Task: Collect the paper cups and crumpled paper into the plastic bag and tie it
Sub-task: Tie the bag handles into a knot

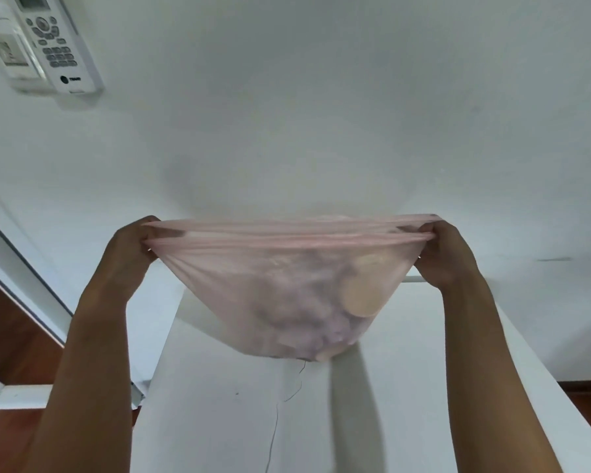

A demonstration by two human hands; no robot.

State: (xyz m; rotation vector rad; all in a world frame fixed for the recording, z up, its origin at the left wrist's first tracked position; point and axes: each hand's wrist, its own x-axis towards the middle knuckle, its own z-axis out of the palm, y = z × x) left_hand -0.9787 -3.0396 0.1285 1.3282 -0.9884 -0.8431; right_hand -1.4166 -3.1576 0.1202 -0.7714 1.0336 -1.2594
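A thin pink see-through plastic bag (pixel 253 278) hangs in the air above a white table (pixel 219 421), its mouth pulled wide and flat. My left hand (pixel 132 249) grips the bag's left end and my right hand (pixel 444 254) grips its right end. Through the film I see a tan paper cup (pixel 364 285) lying on its side at the right and crumpled whitish paper (pixel 297 312) filling the bottom. The bag's lowest part hangs just over the tabletop.
A white wall fills the background. A white remote control (pixel 57 39) sits in a wall holder at the upper left. A cracked line runs down the tabletop. Reddish wood floor (pixel 11 336) shows at the left and lower right.
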